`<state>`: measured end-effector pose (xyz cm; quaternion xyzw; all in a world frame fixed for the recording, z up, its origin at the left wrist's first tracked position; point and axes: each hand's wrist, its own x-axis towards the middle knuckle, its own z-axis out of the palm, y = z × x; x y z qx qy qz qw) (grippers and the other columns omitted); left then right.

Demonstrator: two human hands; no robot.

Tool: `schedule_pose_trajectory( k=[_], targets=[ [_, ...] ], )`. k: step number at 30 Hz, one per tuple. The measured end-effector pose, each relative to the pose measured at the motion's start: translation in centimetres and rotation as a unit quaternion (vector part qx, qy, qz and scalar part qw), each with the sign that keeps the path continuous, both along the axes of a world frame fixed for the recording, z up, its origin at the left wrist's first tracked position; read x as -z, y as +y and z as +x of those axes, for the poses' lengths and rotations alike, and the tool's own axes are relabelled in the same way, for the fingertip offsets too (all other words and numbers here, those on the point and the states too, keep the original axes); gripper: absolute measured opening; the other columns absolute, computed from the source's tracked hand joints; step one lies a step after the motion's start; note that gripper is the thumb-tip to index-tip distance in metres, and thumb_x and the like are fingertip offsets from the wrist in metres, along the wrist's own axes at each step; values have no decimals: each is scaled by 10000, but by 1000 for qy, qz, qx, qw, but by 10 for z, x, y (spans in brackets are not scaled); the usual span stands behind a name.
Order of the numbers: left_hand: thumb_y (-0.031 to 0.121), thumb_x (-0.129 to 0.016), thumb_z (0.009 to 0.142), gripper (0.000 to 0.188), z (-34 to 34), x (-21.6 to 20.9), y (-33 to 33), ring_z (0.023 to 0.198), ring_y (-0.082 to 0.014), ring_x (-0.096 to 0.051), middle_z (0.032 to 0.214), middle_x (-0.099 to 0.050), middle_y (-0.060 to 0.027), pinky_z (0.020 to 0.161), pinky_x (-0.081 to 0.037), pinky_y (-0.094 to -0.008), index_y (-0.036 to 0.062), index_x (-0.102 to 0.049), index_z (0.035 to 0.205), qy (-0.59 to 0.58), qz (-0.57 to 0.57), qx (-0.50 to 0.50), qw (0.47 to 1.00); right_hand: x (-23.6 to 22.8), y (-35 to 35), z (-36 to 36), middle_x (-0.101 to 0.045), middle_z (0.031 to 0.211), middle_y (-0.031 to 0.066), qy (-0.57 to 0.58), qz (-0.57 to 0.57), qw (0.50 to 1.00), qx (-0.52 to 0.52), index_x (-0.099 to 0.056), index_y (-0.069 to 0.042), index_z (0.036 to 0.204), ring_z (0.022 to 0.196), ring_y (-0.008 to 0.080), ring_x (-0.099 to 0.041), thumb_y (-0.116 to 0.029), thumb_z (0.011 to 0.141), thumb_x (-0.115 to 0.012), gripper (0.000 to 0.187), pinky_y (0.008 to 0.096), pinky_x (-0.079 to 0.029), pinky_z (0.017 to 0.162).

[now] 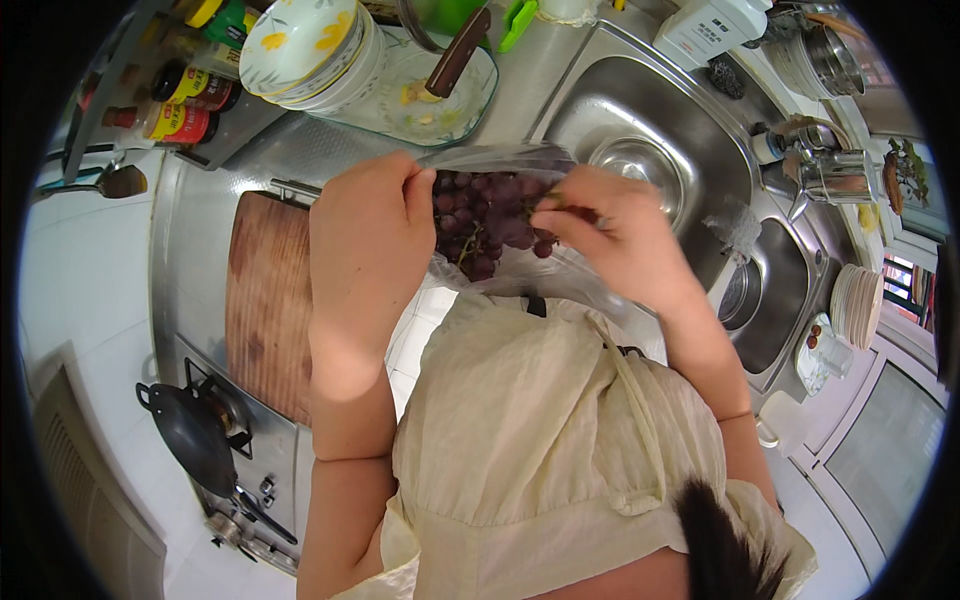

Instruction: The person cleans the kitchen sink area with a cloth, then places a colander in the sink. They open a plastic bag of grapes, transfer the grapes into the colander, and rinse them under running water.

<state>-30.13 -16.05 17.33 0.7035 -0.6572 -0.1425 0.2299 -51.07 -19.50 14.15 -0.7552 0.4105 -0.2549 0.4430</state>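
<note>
A clear plastic bag hangs between my hands at the counter's front edge, its mouth spread wide. Inside lies a heap of dark red grapes on green stems. With thumb and fingers closed, my left hand grips the bag's left edge. My right hand reaches over the right side, thumb and fingers pinched on grapes at the heap's edge; the exact stem or grape between the fingertips is partly hidden.
A double steel sink lies ahead and right. To the left are a wooden cutting board and a black wok on the stove. Stacked bowls, a glass dish and a brown-handled knife stand behind.
</note>
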Motion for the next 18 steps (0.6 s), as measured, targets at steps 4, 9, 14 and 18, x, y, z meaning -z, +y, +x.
schedule_pose_trajectory(
  k=[4, 9, 14, 18],
  targets=[
    [107, -569, 821, 167, 2, 1, -2, 650, -383, -545, 686, -565, -187, 574, -408, -448, -17, -555, 710, 1, 6, -2, 1000, -37, 1, -30, -633, 783, 44, -183, 148, 967, 101, -597, 10, 804, 633, 86, -583, -53, 830, -641, 80, 210, -444, 557],
    [96, -572, 820, 161, 1, 3, -7, 614, -376, -534, 675, -553, -189, 551, -399, -428, -18, -546, 709, 33, 13, -11, 999, -53, -6, -96, -612, 743, 69, -296, 38, 916, 270, -618, 36, 921, 530, 77, -481, -116, 880, -601, 159, 180, -368, 500],
    [95, -581, 822, 164, 1, 7, -7, 590, -361, -518, 657, -540, -184, 535, -394, -392, -24, -539, 717, 62, 25, -15, 998, 29, -33, -137, -603, 724, 21, -149, 91, 913, 368, -636, -52, 803, 545, 68, -492, -156, 853, -657, 117, 201, -377, 509],
    [92, -584, 825, 165, 0, 5, -10, 549, -338, -505, 639, -530, -187, 520, -392, -373, -34, -538, 729, 63, 48, -15, 997, 166, -42, -167, -606, 607, 24, -25, 103, 902, 419, -618, -14, 693, 510, 74, -534, -160, 821, -681, 204, 223, -416, 495]
  ],
)
